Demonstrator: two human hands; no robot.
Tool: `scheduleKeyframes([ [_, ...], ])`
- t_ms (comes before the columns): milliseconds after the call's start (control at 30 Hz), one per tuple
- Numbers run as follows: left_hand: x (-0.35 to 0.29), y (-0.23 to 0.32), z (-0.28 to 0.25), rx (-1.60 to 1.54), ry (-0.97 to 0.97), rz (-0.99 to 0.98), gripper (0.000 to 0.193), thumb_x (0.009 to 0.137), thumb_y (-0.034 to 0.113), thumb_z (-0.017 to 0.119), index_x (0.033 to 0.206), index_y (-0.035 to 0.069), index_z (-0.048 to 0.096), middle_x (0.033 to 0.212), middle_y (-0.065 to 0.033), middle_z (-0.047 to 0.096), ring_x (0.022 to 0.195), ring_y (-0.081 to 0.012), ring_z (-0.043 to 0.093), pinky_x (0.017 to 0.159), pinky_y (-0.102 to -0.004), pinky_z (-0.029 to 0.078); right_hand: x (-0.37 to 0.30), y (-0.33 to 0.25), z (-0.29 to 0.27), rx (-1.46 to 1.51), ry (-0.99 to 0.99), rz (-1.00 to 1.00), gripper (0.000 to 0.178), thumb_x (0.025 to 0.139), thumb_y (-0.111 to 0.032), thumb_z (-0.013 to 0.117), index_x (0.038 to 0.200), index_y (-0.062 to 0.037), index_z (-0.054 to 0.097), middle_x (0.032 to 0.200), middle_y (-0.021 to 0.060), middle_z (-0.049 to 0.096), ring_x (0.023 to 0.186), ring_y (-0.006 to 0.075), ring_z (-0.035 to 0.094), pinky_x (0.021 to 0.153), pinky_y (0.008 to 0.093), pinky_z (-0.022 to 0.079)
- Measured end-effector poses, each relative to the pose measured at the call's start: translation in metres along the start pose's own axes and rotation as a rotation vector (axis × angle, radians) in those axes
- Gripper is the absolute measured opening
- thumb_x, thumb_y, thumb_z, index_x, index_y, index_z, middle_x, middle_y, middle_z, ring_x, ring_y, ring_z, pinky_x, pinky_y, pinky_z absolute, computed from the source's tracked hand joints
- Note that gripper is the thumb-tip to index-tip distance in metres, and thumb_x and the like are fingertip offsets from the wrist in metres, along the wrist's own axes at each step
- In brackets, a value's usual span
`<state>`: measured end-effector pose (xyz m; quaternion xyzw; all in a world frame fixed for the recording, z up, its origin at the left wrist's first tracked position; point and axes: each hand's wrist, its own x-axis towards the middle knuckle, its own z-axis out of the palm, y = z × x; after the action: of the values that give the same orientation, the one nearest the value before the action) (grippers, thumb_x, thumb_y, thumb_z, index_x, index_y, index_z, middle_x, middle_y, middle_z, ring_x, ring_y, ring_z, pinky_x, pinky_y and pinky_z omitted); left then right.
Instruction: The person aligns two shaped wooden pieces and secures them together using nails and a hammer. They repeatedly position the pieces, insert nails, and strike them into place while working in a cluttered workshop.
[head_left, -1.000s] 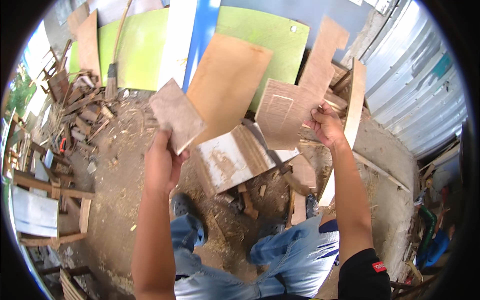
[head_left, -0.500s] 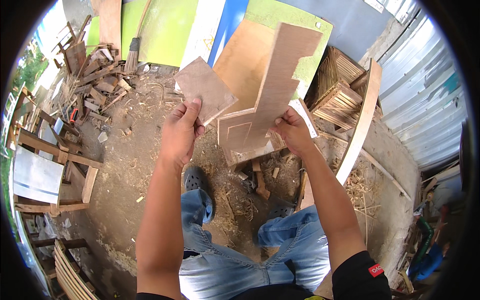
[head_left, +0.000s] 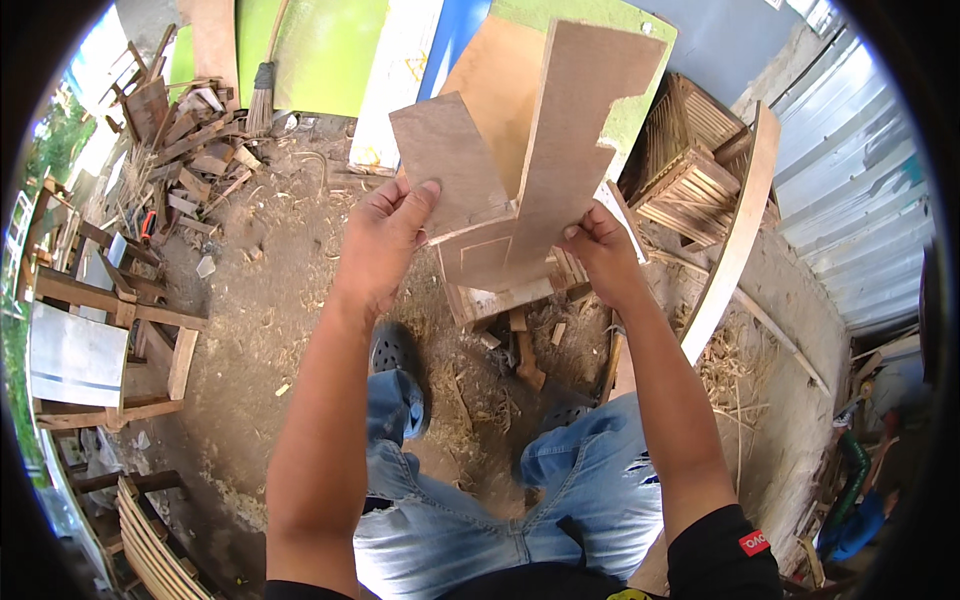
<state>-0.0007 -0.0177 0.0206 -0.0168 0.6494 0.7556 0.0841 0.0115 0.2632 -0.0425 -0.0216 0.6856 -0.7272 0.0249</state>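
Note:
My left hand [head_left: 395,235] grips a small flat plywood piece [head_left: 447,155] by its lower left corner, thumb on top. In my right hand [head_left: 598,250] is a larger L-shaped plywood board [head_left: 570,130], pinched at its right edge, thumb on its face. That board has a jagged notch on its upper right side and a pencilled outline on its lower left part. The small piece's lower edge lies against the board's inner corner. Under both is a low wooden stool or bench [head_left: 500,300], mostly hidden by the boards.
Wood scraps [head_left: 190,150] are heaped at the far left beside a broom [head_left: 262,95]. Wooden frames [head_left: 110,310] stand at the left. Slatted crates [head_left: 690,180] and a long curved plank [head_left: 735,235] stand at the right, near a corrugated metal wall [head_left: 850,190]. Shavings litter the floor.
The small plywood piece has moved right and turned, and it now meets the L-shaped board's inner corner. Both boards sit slightly farther away in view.

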Motion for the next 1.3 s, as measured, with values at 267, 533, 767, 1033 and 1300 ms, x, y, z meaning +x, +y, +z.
scheduleKeyframes([
  [267,0.016,-0.007,0.004,-0.002,0.007,-0.039,0.032,0.096,0.029,0.066,0.108,-0.001,0.067,0.083,-0.0009,0.064,0.069,-0.0060,0.052,0.062,-0.0202,0.042,0.003,-0.001,0.002,0.001,0.006,-0.003,0.037,0.095,0.008,0.049,0.130,-0.0022,0.058,0.112,0.0036,0.067,0.099,0.0100,0.060,0.092,0.0285,0.049],
  [533,0.020,-0.007,0.002,0.038,0.044,-0.027,0.035,0.095,0.029,0.067,0.105,-0.004,0.067,0.077,-0.0008,0.061,0.063,-0.0064,0.049,0.057,-0.0206,0.042,0.002,-0.003,0.003,0.004,0.016,0.010,0.038,0.095,0.008,0.051,0.131,-0.0032,0.057,0.110,0.0029,0.066,0.099,0.0092,0.060,0.091,0.0284,0.050],
  [767,0.019,-0.003,0.007,0.015,0.036,-0.023,0.033,0.095,0.025,0.068,0.106,-0.005,0.066,0.078,-0.0022,0.063,0.063,-0.0063,0.049,0.057,-0.0216,0.042,0.002,-0.002,0.003,0.022,0.015,0.007,0.040,0.095,0.008,0.051,0.132,-0.0037,0.057,0.109,0.0016,0.066,0.098,0.0082,0.059,0.091,0.0278,0.050],
  [1033,0.012,0.001,0.011,0.058,0.042,-0.018,0.032,0.095,0.024,0.067,0.105,-0.006,0.065,0.080,-0.0033,0.064,0.065,-0.0077,0.052,0.060,-0.0231,0.044,0.002,-0.003,0.002,0.009,0.016,0.012,0.040,0.095,0.009,0.050,0.133,-0.0042,0.056,0.114,0.0030,0.066,0.101,0.0094,0.059,0.092,0.0290,0.052],
  [1300,0.015,-0.003,0.012,0.063,0.078,-0.009,0.034,0.095,0.026,0.067,0.107,-0.006,0.066,0.084,-0.0059,0.067,0.067,-0.0083,0.055,0.060,-0.0241,0.046,0.004,0.000,0.001,0.030,0.010,0.014,0.040,0.095,0.009,0.049,0.133,-0.0042,0.056,0.118,0.0054,0.065,0.107,0.0129,0.060,0.096,0.0313,0.052],
])
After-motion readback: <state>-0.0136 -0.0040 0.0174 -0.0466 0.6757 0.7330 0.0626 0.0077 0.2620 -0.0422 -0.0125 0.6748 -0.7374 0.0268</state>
